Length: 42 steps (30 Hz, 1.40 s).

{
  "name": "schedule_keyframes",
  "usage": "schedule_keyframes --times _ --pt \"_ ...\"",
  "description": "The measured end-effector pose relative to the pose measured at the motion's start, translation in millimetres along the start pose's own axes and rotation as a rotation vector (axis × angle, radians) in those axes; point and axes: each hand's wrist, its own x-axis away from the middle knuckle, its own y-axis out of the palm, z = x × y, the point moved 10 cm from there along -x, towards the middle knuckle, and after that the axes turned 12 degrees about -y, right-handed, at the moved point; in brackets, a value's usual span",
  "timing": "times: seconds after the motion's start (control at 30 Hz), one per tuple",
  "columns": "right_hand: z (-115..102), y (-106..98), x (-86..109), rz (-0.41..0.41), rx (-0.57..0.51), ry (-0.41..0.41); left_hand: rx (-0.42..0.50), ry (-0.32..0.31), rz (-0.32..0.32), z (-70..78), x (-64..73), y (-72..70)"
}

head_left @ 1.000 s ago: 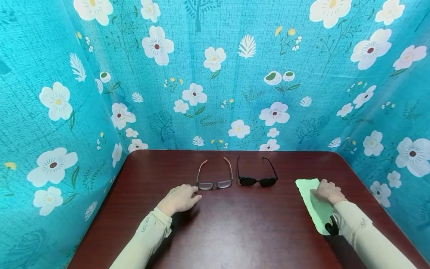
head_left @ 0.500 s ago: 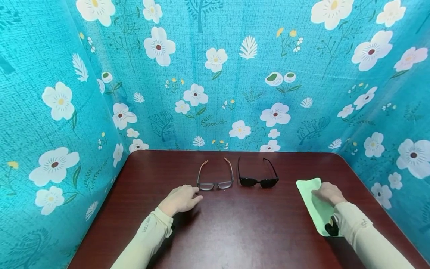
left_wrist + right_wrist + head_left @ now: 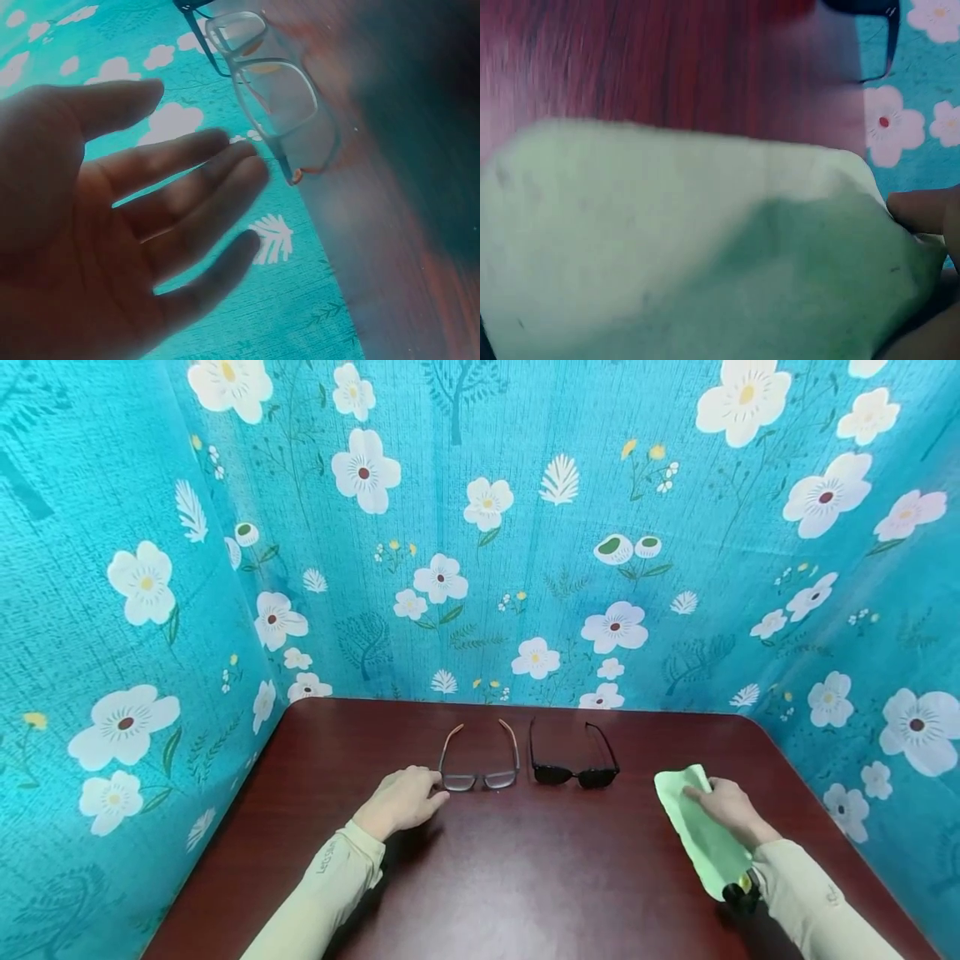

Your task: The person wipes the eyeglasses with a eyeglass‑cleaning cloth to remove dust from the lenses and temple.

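Note:
My right hand [image 3: 726,810] pinches a light green cloth [image 3: 693,835] near its far edge, thumb on top, at the right side of the table. In the right wrist view the cloth [image 3: 667,225] spreads across the lower part, with thumb and fingers gripping its right end. My left hand [image 3: 401,800] holds nothing; its fingers are loosely extended beside the clear-lensed eyeglasses [image 3: 480,782]. Those glasses [image 3: 277,97] appear beyond the fingertips in the left wrist view. Right of them lie black sunglasses [image 3: 576,776], temples unfolded and pointing to the back.
A dark red-brown wooden table [image 3: 525,877] carries everything. Turquoise floral curtain [image 3: 480,568] encloses it at the back and both sides, close to the table's edges. A black wrist strap piece [image 3: 741,893] hangs under the right cuff.
My right hand has lifted the green cloth slightly and shifted it a little left, with its near end now tilting. The left hand and both pairs of glasses stay put; the head view tips slightly.

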Motion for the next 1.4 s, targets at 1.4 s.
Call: schedule_keyframes --times 1.4 --pt "-140.2 8.0 48.7 0.154 -0.460 -0.262 -0.304 0.297 0.252 8.5 -38.4 26.3"
